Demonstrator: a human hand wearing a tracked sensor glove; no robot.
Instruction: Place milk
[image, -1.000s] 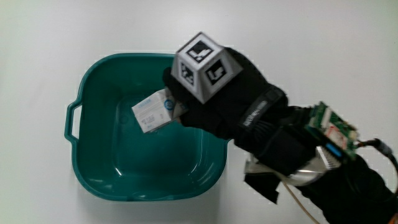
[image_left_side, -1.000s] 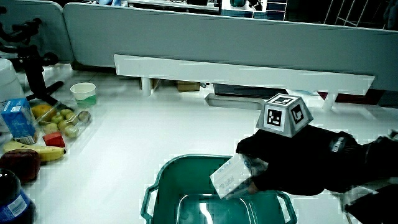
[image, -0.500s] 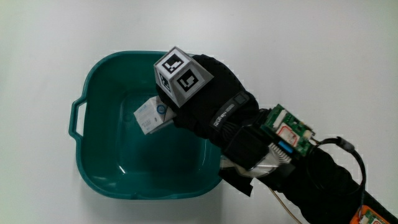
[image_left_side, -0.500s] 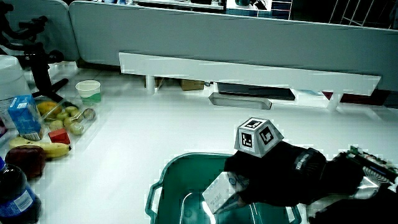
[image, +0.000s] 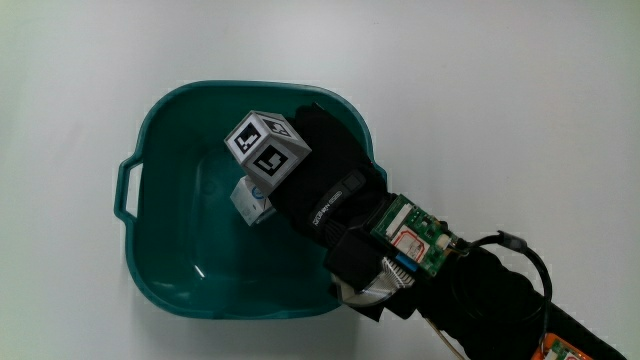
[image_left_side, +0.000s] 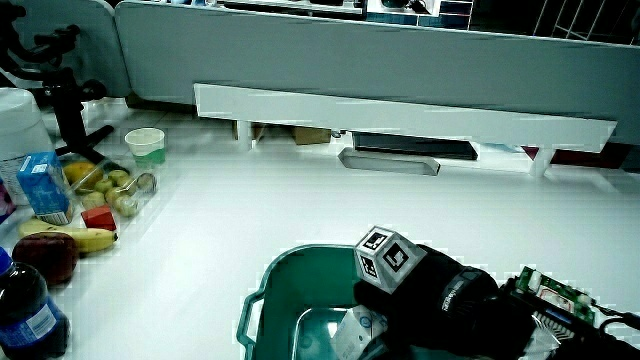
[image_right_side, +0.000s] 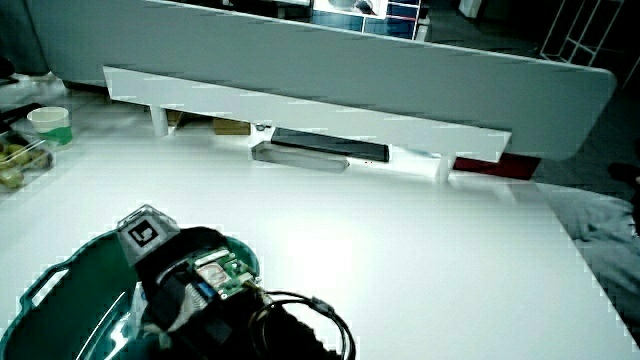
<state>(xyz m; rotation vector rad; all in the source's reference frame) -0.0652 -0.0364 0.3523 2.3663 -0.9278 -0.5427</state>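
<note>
The teal tub (image: 160, 270) takes up most of the main view, and the hand (image: 318, 170) is down inside it, fingers closed around the milk carton (image: 252, 199). The carton sits low in the tub under the fingers, so the placing looks nearly done; letting go is left. Whether the carton touches the bottom is hidden by the glove.

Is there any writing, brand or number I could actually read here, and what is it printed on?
No text here can be read.
Cube on the hand: black and white patterns, no words.
Milk carton in the hand, inside the green tub: blue print, too blurred.
Blue carton beside the fruit: print too small.
Bottle label: too small.
Circuit board on the forearm: label unreadable.
</note>
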